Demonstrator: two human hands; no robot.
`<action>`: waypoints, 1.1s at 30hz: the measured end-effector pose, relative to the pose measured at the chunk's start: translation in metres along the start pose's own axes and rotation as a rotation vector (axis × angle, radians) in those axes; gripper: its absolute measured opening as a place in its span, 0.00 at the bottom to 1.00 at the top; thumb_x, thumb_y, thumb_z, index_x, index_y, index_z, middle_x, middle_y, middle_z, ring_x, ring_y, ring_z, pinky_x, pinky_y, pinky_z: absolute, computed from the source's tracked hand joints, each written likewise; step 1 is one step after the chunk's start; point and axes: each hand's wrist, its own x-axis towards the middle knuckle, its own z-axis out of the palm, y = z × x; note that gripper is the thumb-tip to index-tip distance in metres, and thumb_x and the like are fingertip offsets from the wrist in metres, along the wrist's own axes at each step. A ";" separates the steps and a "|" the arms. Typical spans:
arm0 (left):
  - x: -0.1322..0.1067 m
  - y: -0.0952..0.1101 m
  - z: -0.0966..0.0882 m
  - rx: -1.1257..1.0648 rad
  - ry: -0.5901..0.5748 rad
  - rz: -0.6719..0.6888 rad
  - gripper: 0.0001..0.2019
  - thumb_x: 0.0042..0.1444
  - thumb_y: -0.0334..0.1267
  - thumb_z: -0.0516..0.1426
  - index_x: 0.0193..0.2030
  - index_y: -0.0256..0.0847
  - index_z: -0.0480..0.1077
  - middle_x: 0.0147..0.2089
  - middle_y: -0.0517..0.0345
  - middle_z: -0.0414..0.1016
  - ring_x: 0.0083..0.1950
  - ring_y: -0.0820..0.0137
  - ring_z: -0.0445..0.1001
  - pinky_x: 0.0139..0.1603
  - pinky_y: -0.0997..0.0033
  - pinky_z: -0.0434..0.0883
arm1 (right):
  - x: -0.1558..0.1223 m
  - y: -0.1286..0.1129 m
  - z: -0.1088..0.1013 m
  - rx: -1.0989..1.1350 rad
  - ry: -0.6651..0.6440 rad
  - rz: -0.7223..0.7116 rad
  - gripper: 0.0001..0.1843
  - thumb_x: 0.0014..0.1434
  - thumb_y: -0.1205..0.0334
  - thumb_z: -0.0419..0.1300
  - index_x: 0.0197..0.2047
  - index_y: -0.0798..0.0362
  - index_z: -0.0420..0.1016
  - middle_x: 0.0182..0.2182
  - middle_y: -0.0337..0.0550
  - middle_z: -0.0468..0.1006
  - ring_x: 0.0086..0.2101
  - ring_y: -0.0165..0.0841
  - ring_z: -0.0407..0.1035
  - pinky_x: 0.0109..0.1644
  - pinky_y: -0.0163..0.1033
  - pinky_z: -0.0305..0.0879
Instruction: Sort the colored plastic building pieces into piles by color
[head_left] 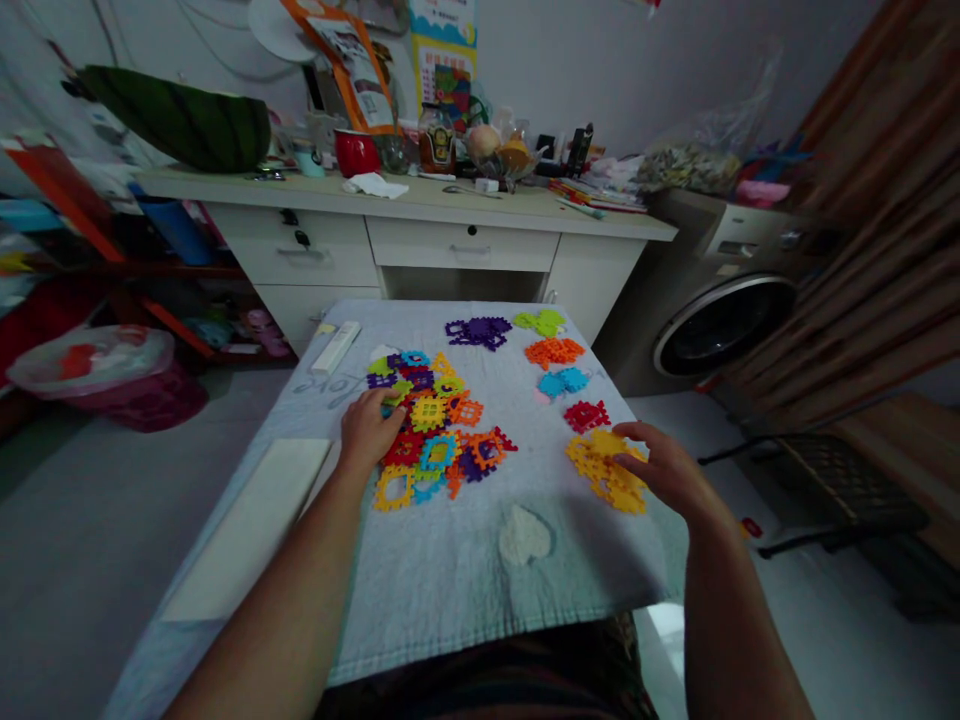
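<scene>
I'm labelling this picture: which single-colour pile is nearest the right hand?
The yellow pile: the right hand is at its right side. The red pile, blue pile, orange pile, green pile and purple pile lie farther away.

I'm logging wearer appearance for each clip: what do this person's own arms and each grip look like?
The left forearm and right forearm are bare, with no sleeve, watch or cable showing. The left grip and right grip are ungloved hands; rings are too small to tell. Dark, faintly striped clothing shows at the bottom edge.
</scene>
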 end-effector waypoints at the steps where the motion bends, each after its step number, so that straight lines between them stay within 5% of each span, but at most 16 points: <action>1: 0.000 0.000 0.000 0.003 -0.002 0.002 0.14 0.55 0.42 0.56 0.47 0.44 0.74 0.52 0.51 0.76 0.53 0.58 0.74 0.57 0.56 0.69 | -0.004 0.003 0.000 -0.010 -0.016 0.004 0.20 0.54 0.55 0.62 0.50 0.48 0.77 0.50 0.50 0.79 0.51 0.45 0.73 0.57 0.53 0.68; 10: 0.000 -0.002 0.000 -0.006 -0.024 0.020 0.15 0.55 0.43 0.55 0.47 0.42 0.73 0.51 0.49 0.76 0.51 0.58 0.75 0.56 0.57 0.70 | -0.005 -0.002 0.008 -0.131 -0.065 -0.008 0.21 0.54 0.59 0.62 0.52 0.49 0.76 0.52 0.50 0.78 0.53 0.45 0.71 0.60 0.55 0.64; 16: 0.000 -0.002 0.001 -0.021 -0.019 -0.001 0.15 0.55 0.43 0.56 0.47 0.44 0.73 0.52 0.52 0.77 0.53 0.59 0.74 0.57 0.58 0.69 | 0.014 -0.049 0.017 -0.063 -0.041 -0.180 0.18 0.57 0.60 0.61 0.52 0.46 0.76 0.52 0.47 0.78 0.53 0.42 0.71 0.60 0.52 0.65; 25: -0.001 0.000 -0.003 -0.104 0.009 0.003 0.13 0.53 0.40 0.56 0.45 0.43 0.73 0.51 0.52 0.76 0.55 0.60 0.73 0.59 0.58 0.68 | 0.070 -0.154 0.101 -0.013 -0.268 -0.419 0.18 0.61 0.65 0.59 0.55 0.55 0.74 0.53 0.52 0.77 0.53 0.40 0.70 0.61 0.46 0.61; 33: -0.001 0.003 -0.005 -0.139 0.011 -0.004 0.14 0.53 0.40 0.56 0.46 0.43 0.72 0.53 0.51 0.74 0.57 0.59 0.72 0.62 0.58 0.67 | 0.099 -0.170 0.157 -0.013 -0.175 -0.327 0.34 0.58 0.55 0.64 0.65 0.54 0.64 0.64 0.54 0.66 0.61 0.43 0.60 0.64 0.48 0.54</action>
